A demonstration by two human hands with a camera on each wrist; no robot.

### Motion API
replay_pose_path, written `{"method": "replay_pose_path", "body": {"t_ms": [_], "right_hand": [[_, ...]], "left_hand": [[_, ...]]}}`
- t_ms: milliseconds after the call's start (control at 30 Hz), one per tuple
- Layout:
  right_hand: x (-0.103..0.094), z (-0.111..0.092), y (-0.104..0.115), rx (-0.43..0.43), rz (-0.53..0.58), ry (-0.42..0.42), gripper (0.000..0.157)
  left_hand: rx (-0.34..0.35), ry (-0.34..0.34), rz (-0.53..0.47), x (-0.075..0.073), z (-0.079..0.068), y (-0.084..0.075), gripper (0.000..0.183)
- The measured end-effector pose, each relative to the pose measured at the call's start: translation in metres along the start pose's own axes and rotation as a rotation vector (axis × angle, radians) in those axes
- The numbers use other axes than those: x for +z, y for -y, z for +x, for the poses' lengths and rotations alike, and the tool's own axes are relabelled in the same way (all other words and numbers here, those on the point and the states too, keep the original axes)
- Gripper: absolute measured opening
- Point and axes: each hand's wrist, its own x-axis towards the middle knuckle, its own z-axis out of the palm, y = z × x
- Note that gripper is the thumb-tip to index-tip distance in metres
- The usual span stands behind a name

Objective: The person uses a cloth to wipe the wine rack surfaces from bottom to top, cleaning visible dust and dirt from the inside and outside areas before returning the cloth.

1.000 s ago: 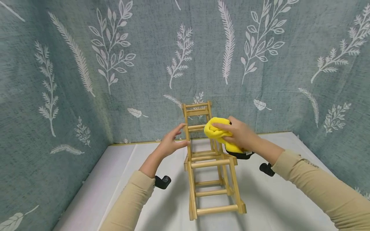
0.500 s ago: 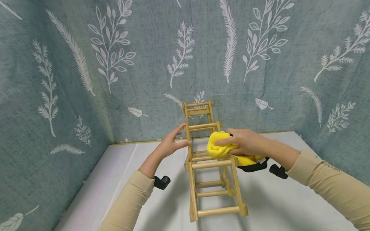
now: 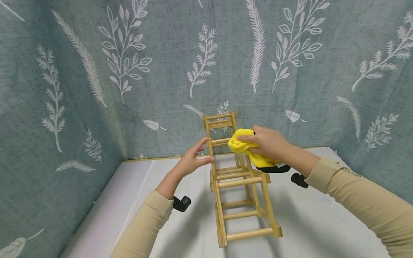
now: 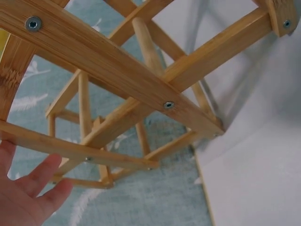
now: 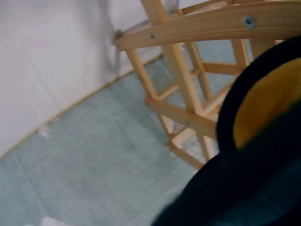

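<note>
A zigzag wooden rack [image 3: 238,182] with round rungs stands in the middle of the head view. My left hand [image 3: 190,161] is at its left side, fingertips and thumb touching the frame. In the left wrist view, the spread fingers [image 4: 44,176] lie against a wooden bar [image 4: 70,148]. My right hand [image 3: 272,143] grips a bunched yellow cloth [image 3: 240,141] with a black edge against the rack's upper right side. The cloth covers the right end of a rung there. A dark-edged orange-yellow patch of the cloth [image 5: 263,101] fills the right of the right wrist view.
The rack stands on a white surface [image 3: 300,215]. Behind and to the left hangs grey-green fabric [image 3: 161,71] with a white leaf print. A black wrist mount [image 3: 181,203] shows by the left wrist and another black mount [image 3: 299,180] by the right.
My right hand moved the cloth down the right side toward me, then back up and away. The rack's near end has shifted slightly right. My left hand has stayed in place.
</note>
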Motion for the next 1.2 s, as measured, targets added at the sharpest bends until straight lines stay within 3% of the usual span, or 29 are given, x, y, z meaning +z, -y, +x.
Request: {"method": "replay_pose_path", "body": {"t_ms": [233, 433, 500, 633, 733, 867, 933, 1200], "right_hand": [[-0.01, 0.018, 0.02, -0.041, -0.042, -0.027, 0.039], [-0.021, 0.032, 0.034, -0.102, 0.021, -0.132, 0.041], [-0.026, 0.035, 0.038, -0.16, 0.041, -0.089, 0.041], [-0.025, 0.035, 0.042, -0.238, 0.01, 0.137, 0.043], [-0.019, 0.032, 0.038, -0.198, -0.042, 0.157, 0.043], [-0.018, 0.034, 0.029, 0.007, -0.022, 0.156, 0.042], [-0.021, 0.039, 0.029, 0.097, -0.012, 0.215, 0.043], [-0.012, 0.054, 0.047, 0.121, -0.036, 0.367, 0.047]], "left_hand": [[0.001, -0.011, -0.025, 0.001, -0.002, -0.001, 0.074], [0.024, -0.014, -0.045, 0.001, -0.001, 0.003, 0.073], [0.036, -0.013, -0.048, 0.0, 0.0, 0.005, 0.072], [0.033, -0.004, -0.033, -0.003, 0.001, 0.005, 0.07], [0.013, 0.002, -0.014, -0.003, 0.001, 0.005, 0.071], [-0.014, 0.013, -0.008, -0.003, 0.001, 0.004, 0.077], [-0.02, 0.019, -0.003, -0.004, 0.001, 0.004, 0.077], [-0.022, 0.011, 0.003, -0.003, 0.002, 0.004, 0.077]]}}
